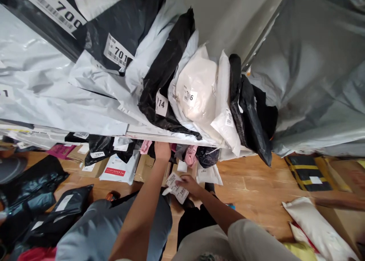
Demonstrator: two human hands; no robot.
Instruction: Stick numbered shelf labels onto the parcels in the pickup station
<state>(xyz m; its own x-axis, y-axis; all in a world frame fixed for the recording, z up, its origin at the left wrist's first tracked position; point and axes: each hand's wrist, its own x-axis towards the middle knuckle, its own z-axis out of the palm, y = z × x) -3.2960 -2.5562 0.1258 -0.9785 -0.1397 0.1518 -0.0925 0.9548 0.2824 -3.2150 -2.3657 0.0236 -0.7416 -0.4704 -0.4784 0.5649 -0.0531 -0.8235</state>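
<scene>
My left hand (162,150) reaches under the white shelf edge (159,135) into the lower shelf, among a pink parcel (190,154) and black bags; its fingers are hidden behind the shelf. My right hand (188,184) is closed on a small white parcel with a printed label (177,187), held just below the shelf. On the shelf above stand packed mailers: a black one tagged 14 (168,75), a cream one (199,90) and a white one (226,109).
Grey and black poly mailers (57,82) fill the upper left, a big grey bag (316,75) the right. Cardboard boxes (146,166) and parcels lie on the wooden floor (253,185). Black bags (31,192) lie at the left, a white mailer (316,226) at lower right.
</scene>
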